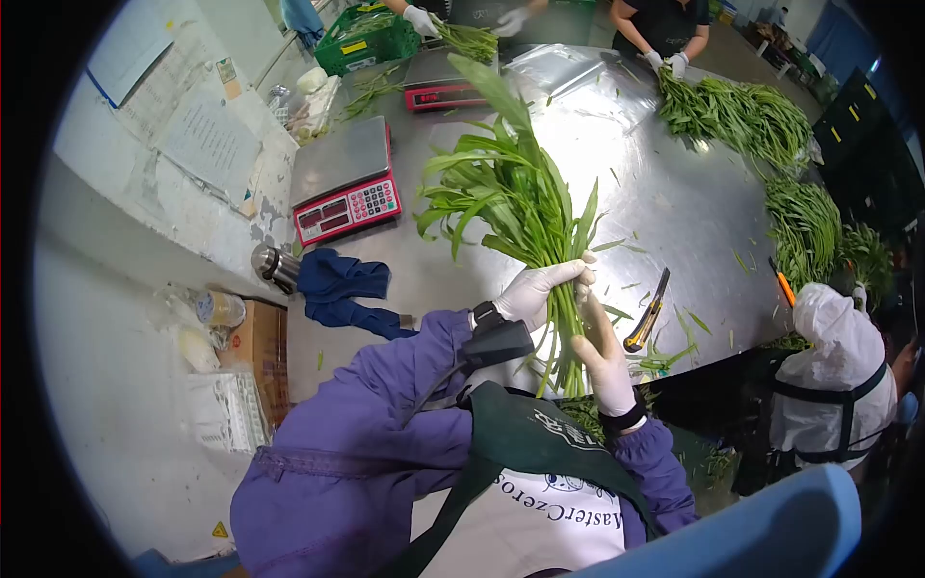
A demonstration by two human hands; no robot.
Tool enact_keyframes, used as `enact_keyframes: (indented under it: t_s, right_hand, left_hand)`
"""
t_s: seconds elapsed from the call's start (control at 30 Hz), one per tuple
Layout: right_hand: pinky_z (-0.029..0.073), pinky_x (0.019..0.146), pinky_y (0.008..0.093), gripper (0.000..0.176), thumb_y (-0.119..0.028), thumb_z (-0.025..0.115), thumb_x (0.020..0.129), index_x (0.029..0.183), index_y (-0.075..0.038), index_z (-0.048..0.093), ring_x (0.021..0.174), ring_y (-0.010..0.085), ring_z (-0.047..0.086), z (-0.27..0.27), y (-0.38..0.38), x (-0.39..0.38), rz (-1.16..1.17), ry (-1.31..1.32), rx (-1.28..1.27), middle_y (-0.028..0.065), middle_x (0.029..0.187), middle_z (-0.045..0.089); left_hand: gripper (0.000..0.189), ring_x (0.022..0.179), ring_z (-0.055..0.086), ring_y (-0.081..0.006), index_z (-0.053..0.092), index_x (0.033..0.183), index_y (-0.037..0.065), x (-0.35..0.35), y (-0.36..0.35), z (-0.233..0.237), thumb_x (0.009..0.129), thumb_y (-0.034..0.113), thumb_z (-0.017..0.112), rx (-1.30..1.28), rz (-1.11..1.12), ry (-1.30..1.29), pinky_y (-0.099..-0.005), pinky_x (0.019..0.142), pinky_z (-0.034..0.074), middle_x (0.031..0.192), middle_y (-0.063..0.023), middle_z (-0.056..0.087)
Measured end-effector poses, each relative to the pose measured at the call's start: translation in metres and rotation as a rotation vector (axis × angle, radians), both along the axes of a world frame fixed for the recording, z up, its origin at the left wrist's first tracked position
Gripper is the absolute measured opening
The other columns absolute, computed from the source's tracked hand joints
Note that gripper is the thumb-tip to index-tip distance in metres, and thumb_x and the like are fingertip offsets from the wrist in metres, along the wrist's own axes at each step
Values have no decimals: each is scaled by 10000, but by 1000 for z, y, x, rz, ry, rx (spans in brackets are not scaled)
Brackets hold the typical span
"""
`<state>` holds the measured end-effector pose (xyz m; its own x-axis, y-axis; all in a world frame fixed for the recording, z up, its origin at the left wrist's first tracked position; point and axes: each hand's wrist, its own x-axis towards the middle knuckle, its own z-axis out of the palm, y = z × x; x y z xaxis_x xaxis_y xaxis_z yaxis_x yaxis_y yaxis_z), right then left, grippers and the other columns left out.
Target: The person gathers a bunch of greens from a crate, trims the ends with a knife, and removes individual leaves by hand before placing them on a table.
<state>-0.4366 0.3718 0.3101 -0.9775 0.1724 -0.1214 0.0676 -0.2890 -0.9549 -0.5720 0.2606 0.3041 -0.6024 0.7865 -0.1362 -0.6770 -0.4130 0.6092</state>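
My left hand point(540, 292), in a white glove, is closed around the stems of a bunch of water spinach point(525, 183). The long narrow leaves fan upward and to the left over the steel table point(443, 265). Lower on the same stems, my right hand point(607, 364), also gloved, grips from the right side, its thumb across them. Cut stem ends hang below both hands, in front of my apron. Just right of my right hand lies a yellow and black box cutter point(647, 310) among leaf scraps.
Left of the bunch stand a red digital scale point(347, 197) and a dark blue cloth point(342, 289) beside a steel flask point(275, 265). A second scale point(434, 82) and a green crate point(364, 40) are farther back. Piles of greens point(737, 116) line the right edge, near co-workers.
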Motion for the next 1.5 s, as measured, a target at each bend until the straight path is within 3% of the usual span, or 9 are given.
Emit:
enact_keyframes:
  t_s: [0.1, 0.17, 0.2, 0.57, 1.0, 1.17, 1.3, 1.43, 1.5]
  right_hand:
    - [393, 934, 349, 537, -145, 674, 791, 1279, -26, 487, 1068, 211, 523, 9, -1, -9, -163, 142, 447, 124, 1219, 540]
    - [417, 846, 333, 398, -81, 691, 714, 1104, -60, 617, 950, 218, 535, 25, 9, -10, 21, 293, 1035, 81, 1021, 607]
    - [407, 746, 337, 258, -83, 709, 673, 927, -97, 670, 819, 238, 524, 30, 0, -17, -47, 357, 1073, 48, 820, 595]
    - [376, 623, 385, 33, -95, 643, 658, 654, -113, 616, 674, 257, 517, 26, -16, -32, 48, 426, 1577, 60, 669, 529]
    - [407, 678, 398, 106, -64, 647, 629, 631, -79, 542, 691, 286, 518, 19, -9, -25, 142, 492, 1389, 81, 661, 506]
    - [440, 667, 343, 141, -46, 681, 694, 809, -29, 601, 719, 241, 555, 20, 18, -25, -311, 289, 981, 84, 737, 569]
    - [467, 660, 329, 314, -149, 727, 730, 981, -20, 589, 728, 228, 578, 29, 21, -29, -236, 179, 1051, 88, 769, 592]
    - [461, 580, 309, 344, -283, 736, 727, 898, -24, 589, 616, 221, 593, 21, 12, -36, -90, -40, 1107, 115, 739, 609]
    - [456, 571, 286, 277, -231, 701, 774, 880, -1, 587, 593, 174, 590, -7, 25, -40, -54, -199, 826, 97, 725, 624]
  left_hand:
    - [289, 743, 541, -93, 502, 1134, 0, 1, 1, -2, 917, 183, 559, -79, 59, 45, -213, 691, 448, 825, -14, 565]
    - [299, 731, 531, -83, 510, 1129, -21, 1, 2, -6, 915, 182, 563, -176, 150, 38, -207, 686, 439, 818, -11, 565]
    - [290, 721, 525, -77, 523, 1132, -16, 0, 4, -9, 913, 170, 561, -193, 171, 58, -201, 672, 438, 810, -3, 565]
    - [212, 657, 515, -46, 542, 1092, 29, 3, 7, -25, 918, 148, 533, -217, 151, -117, -185, 602, 442, 769, 20, 551]
    - [197, 645, 507, -62, 551, 1077, 49, 7, 10, -64, 922, 170, 538, -267, 75, -395, -193, 584, 435, 742, 27, 540]
    - [208, 640, 514, -75, 613, 1044, 35, 13, 8, -70, 892, 176, 597, -367, 82, -255, -215, 585, 441, 736, 32, 562]
    - [200, 683, 538, -82, 653, 962, 40, 24, 14, -76, 873, 218, 631, -441, 132, 66, -221, 599, 434, 783, 20, 599]
    - [307, 838, 578, -106, 634, 1046, -21, 53, 21, -36, 879, 235, 606, -647, 170, 201, -259, 759, 463, 967, -56, 653]
    - [304, 825, 579, -105, 636, 1050, -10, 51, 22, -52, 865, 231, 620, -366, 193, 225, -264, 732, 468, 951, -38, 651]
